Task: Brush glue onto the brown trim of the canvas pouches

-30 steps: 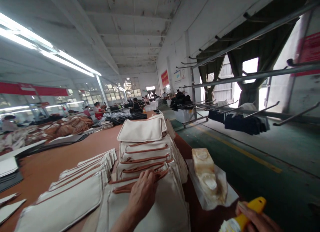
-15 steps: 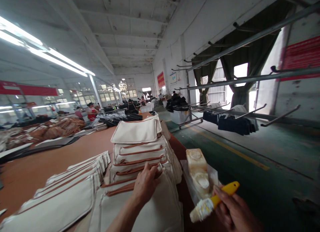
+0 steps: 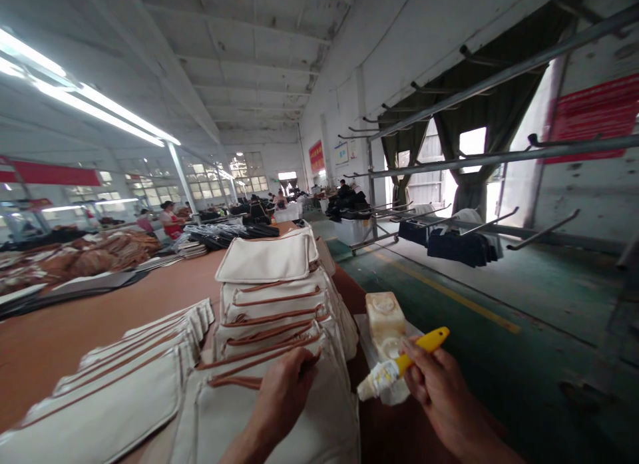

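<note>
Cream pouch-like bag pieces [image 3: 269, 351] with brown trim lie in an overlapping stack in front of me. My left hand [image 3: 285, 392] is closed at the nearest ones, pinching the brown trimmed edge of a piece between thumb and fingers. In my right hand [image 3: 436, 387] is a brush [image 3: 424, 347] with a yellow handle; its bristles and ferrule, caked in whitish stuff, point down and left. Just behind the brush stands a cloudy plastic container [image 3: 385, 314] with a pale residue, partly hidden by my right hand and the brush.
A second fanned pile of cream pieces [image 3: 120, 384] lies to the left on the brown table [image 3: 164, 287]. Farther back are black items [image 3: 229, 232] and brown bundles [image 3: 114, 251]. On the right stands a metal rack [image 3: 449, 164] with protruding hooks. A person in red [image 3: 172, 221] is far off.
My left hand has drawn nearer to me, lifting the brown edge slightly. The brush in my right hand has moved left and up, closer to the stack. The view has shifted a little.
</note>
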Available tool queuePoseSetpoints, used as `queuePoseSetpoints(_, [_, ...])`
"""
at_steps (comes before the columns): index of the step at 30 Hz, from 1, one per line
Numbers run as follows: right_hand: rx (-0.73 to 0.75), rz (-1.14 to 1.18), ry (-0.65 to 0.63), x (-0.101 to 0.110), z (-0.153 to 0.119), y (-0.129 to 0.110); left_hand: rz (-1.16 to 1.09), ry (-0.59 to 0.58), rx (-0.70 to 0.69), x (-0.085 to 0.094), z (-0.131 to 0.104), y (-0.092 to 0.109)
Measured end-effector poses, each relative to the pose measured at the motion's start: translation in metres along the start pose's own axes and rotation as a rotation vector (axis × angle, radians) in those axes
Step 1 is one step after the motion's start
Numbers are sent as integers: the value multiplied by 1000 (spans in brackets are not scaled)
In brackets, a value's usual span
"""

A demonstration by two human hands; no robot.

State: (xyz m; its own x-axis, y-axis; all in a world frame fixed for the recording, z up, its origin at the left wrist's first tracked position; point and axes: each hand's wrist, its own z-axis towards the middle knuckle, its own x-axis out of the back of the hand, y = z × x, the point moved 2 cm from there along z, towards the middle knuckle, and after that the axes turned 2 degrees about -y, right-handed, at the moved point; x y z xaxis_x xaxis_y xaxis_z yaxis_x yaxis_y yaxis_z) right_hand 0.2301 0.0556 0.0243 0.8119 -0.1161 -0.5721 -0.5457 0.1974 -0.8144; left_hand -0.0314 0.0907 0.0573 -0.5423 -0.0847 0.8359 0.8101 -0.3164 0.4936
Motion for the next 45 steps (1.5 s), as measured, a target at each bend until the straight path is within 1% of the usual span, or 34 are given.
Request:
queuePoseSetpoints(4, [60,-51,-52,-13,9,-6,-239,-160,-11,8,-8,11])
queuePoseSetpoints(7, [92,-118,-127,-29,11,-7,-387,-242,-5,15,-15,22])
queuePoseSetpoints(10, [137,-239,-216,-46,12,-5,-453,-316,0,17,-23,32])
queuePoseSetpoints(13, [246,-402,-263,-58,16,-1,-490,-386,-3,20,-30,41])
queuePoseSetpoints(16, [364,-519,-215,-60,23,-3,-488,-411,5,23,-35,47])
queuePoseSetpoints(19, [407,-552,-149,-55,23,-8,-504,-404,18,25,-39,49])
queuePoseSetpoints(21, [384,-553,-181,-54,19,-9,-519,-397,16,25,-39,50])
queuePoseSetpoints(23, [363,-567,-252,-57,13,-7,-517,-397,5,24,-40,50])
queuePoseSetpoints(25, [383,-592,-269,-59,10,-5,-504,-398,-9,23,-42,51])
queuePoseSetpoints(27, [414,-607,-213,-58,11,-6,-469,-373,-33,20,-46,50])
queuePoseSetpoints(29, [405,-590,-149,-52,15,-10,-403,-302,-69,16,-53,47])
queuePoseSetpoints(31, [364,-545,-113,-45,19,-15,-322,-198,-122,9,-60,42])
queuePoseSetpoints(34, [302,-489,-112,-40,19,-19,-186,-24,-243,-4,-70,35])
queuePoseSetpoints(37, [266,-489,-175,-47,10,-19,-38,97,-396,-14,-77,32])
queuePoseSetpoints(39, [242,-505,-257,-55,-1,-18,42,127,-481,-18,-80,31])
queuePoseSetpoints(40, [223,-520,-318,-59,-8,-19,72,147,-517,-18,-81,31])
queuePoseSetpoints(43, [193,-594,-500,-62,-26,-27,140,205,-591,-18,-84,30])
queuePoseSetpoints(44, [200,-621,-528,-60,-31,-31,159,217,-603,-18,-85,30])
queuePoseSetpoints(45, [218,-642,-531,-58,-33,-36,177,223,-608,-18,-85,30])
